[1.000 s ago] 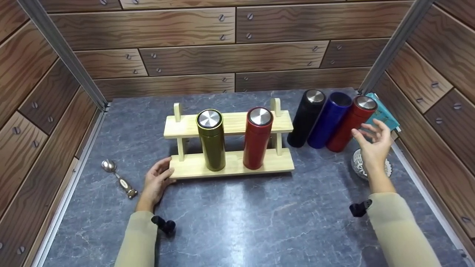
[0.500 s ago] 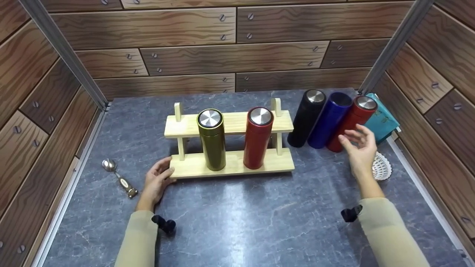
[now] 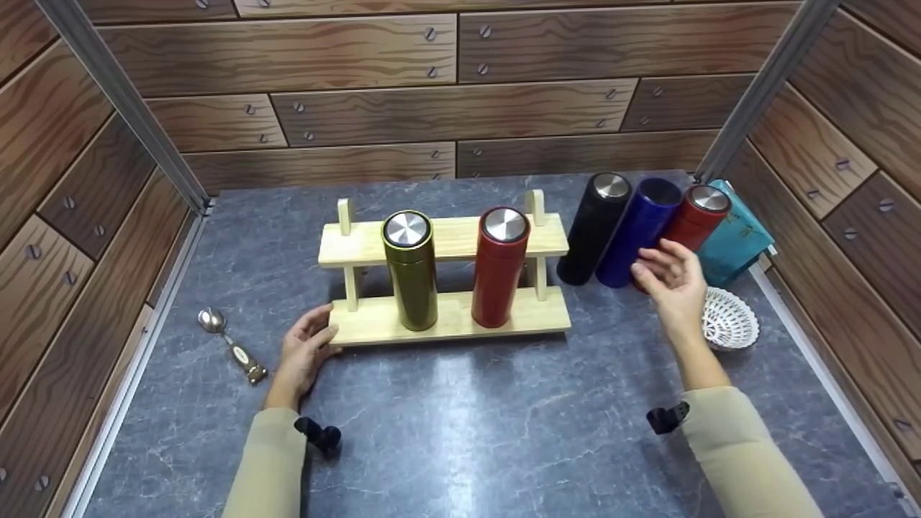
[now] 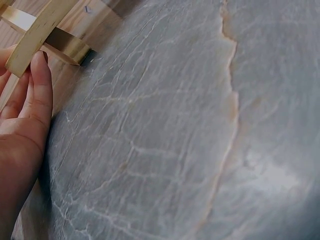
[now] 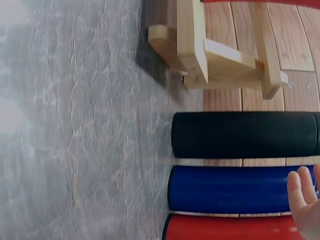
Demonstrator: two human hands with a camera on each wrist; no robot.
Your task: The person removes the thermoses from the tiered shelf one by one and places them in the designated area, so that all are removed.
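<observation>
My left hand (image 3: 301,354) holds the left end of the lower board of a two-tier pale wooden rack (image 3: 455,314); the left wrist view shows the fingers against the board end (image 4: 35,37). Upright on that board stand an olive-green thermos (image 3: 413,291) and a red thermos (image 3: 498,284), both with silver lids. My right hand (image 3: 678,291), fingers loosely bent and holding nothing, is in front of a blue thermos (image 3: 639,234) and a second red thermos (image 3: 692,226), partly covering the latter. A black thermos (image 3: 593,234) stands left of the blue one.
A white woven basket (image 3: 732,320) sits right of my right hand. Behind it, a teal box-like item (image 3: 735,244) leans near the right wall. A metal spoon (image 3: 234,347) with an ornate handle lies at left. Wood-patterned panels enclose the grey marbled table (image 3: 460,439).
My right hand has moved left, from over the white basket toward the blue thermos, uncovering the basket. The left hand and the rack stay in place.
</observation>
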